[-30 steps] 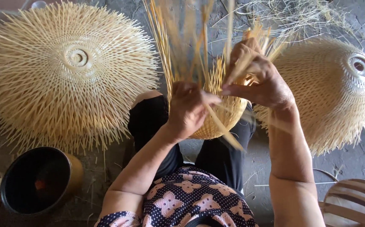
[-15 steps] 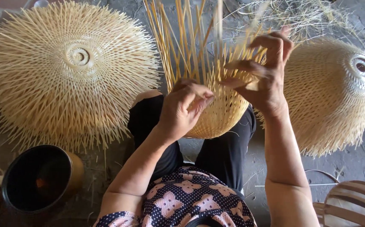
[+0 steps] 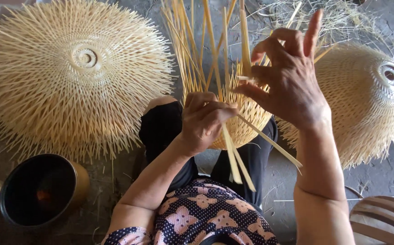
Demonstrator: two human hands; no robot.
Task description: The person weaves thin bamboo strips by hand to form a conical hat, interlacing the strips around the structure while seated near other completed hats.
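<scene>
Right now, seen from the head cam:
Work piece: half-woven bamboo basket [image 3: 244, 119] sits on the person's lap, btwn the knees, low centre of view; loose strips [image 3: 208, 45] fan up and away from its rim.
L hand: left hand [image 3: 204, 121] closed in a fist round a couple of flat strips [image 3: 233, 156], pinched at the rim's near-left side; their free ends run down & toward the body.
R hand: right hand [image 3: 290, 77] is above the rim, thumb + bent fingers nipping one upright strip [image 3: 246, 41]; index finger sticks out straight, touching nothing.
Key relation: held upright strip's long axis runs up-down in view, just left of R palm; L-hand strips cross under it on a slant. R hand is nearer the standing strips, L nearer the rim.
Also there: big finished woven shade [image 3: 76, 75] at left, another woven shade [image 3: 365, 97] at right, dark bowl [image 3: 40, 188] bottom left, all well apart from hands.
Hidden: R palm covers the rim's right side; can't tell how many strips L fist has; strip tops cut off at frame edge; bowl contents too dark to make out.
</scene>
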